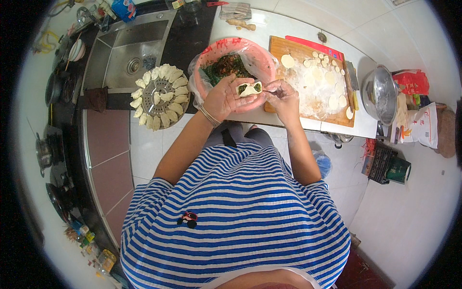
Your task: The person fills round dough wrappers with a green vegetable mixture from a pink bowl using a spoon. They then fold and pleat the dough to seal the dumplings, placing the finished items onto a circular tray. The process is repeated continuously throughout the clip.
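On the palm and fingers of my left hand (226, 96) lies a dumpling (249, 89), pinched together in the middle, with green filling showing at both ends. My right hand (282, 96) is beside its right end, fingers bent together; a thin dark stick-like thing seems held in them. Both hands are over the near part of a pink basin (267, 61), lined with clear plastic and holding chopped green filling (231, 68). To the left, a round perforated metal steamer tray (157, 104) carries several folded dumplings (175, 108) around its rim and a few in the middle.
A floured wooden board (306, 108) at the right holds dough rounds (287, 61), small dough pieces and a rolling pin (348, 85). Beyond it are a cleaver (352, 75) and a steel bowl (379, 94). A steel sink (122, 61) is at the upper left; a striped cloth (235, 11) lies behind the basin.
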Demonstrator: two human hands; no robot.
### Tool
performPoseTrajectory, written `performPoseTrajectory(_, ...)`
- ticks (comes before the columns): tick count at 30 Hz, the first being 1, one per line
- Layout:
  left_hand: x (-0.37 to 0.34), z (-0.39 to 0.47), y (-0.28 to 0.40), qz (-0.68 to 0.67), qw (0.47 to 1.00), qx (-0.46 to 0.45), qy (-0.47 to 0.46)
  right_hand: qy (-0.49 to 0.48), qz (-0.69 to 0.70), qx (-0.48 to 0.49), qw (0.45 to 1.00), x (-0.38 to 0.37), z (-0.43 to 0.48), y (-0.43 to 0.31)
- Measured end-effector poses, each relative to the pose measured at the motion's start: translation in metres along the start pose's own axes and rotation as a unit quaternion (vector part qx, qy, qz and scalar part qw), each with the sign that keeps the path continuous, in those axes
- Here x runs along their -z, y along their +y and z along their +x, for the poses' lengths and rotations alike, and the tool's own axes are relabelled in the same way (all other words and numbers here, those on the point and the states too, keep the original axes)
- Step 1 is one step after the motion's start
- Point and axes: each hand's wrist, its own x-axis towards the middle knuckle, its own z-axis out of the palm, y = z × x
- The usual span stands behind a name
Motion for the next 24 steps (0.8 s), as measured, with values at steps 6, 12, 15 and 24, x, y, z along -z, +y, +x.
performPoseTrajectory(6,0.002,0.000,-0.003,0.005,1.000,-0.005,0.029,-0.002,-0.126,0.018,0.992,-0.002,-0.002,-0.014)
performPoseTrajectory(12,-0.004,-0.001,-0.004,-0.003,0.999,-0.020,0.044,-0.008,-0.234,0.159,0.959,-0.006,0.000,-0.021)
performPoseTrajectory(15,0.002,0.001,-0.006,-0.002,1.000,-0.017,0.019,-0.002,-0.251,0.164,0.954,-0.008,-0.001,-0.021)
performPoseTrajectory(24,-0.008,-0.002,-0.007,0.089,0.995,-0.038,0.021,-0.008,-0.346,0.218,0.913,-0.004,-0.005,-0.011)
